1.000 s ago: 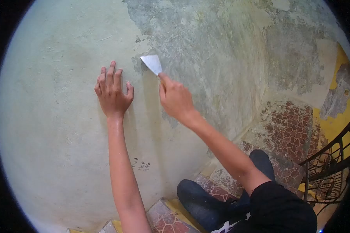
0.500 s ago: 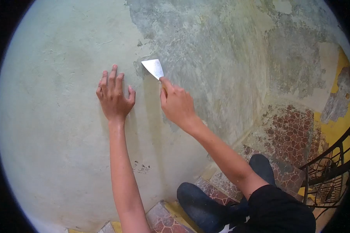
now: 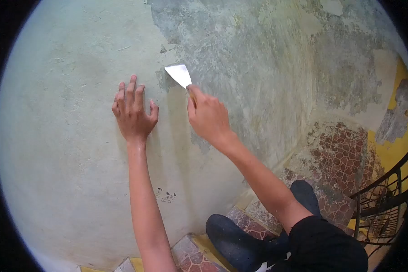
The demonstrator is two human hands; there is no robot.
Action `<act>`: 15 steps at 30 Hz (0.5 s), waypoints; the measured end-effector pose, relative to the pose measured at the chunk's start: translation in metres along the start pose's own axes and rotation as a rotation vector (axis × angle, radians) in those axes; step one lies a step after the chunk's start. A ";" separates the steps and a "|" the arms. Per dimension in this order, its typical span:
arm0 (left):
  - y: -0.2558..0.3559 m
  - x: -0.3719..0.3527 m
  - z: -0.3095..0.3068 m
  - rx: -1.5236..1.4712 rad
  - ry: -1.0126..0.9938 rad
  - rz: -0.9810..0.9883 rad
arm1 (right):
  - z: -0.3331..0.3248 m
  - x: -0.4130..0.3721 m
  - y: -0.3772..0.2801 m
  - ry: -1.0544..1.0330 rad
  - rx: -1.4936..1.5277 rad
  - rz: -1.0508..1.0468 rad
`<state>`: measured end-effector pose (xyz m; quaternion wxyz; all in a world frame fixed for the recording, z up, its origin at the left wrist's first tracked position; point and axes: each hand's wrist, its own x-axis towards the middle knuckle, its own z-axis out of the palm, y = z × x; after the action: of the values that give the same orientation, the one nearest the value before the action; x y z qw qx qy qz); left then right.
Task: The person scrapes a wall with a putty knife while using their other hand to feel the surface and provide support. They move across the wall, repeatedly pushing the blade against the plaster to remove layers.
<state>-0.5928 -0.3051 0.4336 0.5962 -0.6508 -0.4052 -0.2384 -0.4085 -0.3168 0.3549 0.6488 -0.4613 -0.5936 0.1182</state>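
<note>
Fingers spread, my left hand (image 3: 135, 111) lies against the pale coated wall (image 3: 68, 149) and holds nothing. My right hand (image 3: 208, 113) is wrapped round the handle of a putty knife (image 3: 180, 75), to the right of my left hand. The knife's bright metal blade points up and left, by the ragged edge between the pale coating and a bare grey patch (image 3: 240, 63). Most of the handle is hidden in my fingers.
Below are tiled stairs (image 3: 335, 154) strewn with pale flakes, and my dark-shod feet (image 3: 233, 238) stand on them. A black metal railing (image 3: 385, 195) is at the lower right. Small handwritten marks (image 3: 167, 196) show low on the wall.
My right hand and the putty knife have moved slightly upward along the wall, and the blade looks brighter. My left hand has stayed in place.
</note>
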 end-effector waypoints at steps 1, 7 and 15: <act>0.000 0.001 0.000 0.003 0.007 -0.007 | 0.002 -0.002 0.003 -0.003 -0.006 -0.025; 0.001 0.000 -0.002 0.014 -0.016 -0.012 | 0.001 -0.006 0.009 -0.044 0.021 -0.045; 0.002 0.000 0.000 0.018 -0.021 -0.033 | -0.008 0.004 0.016 -0.029 -0.031 -0.150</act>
<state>-0.5915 -0.3046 0.4326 0.5937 -0.6413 -0.4240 -0.2377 -0.3944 -0.3089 0.3473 0.6400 -0.4239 -0.6374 0.0667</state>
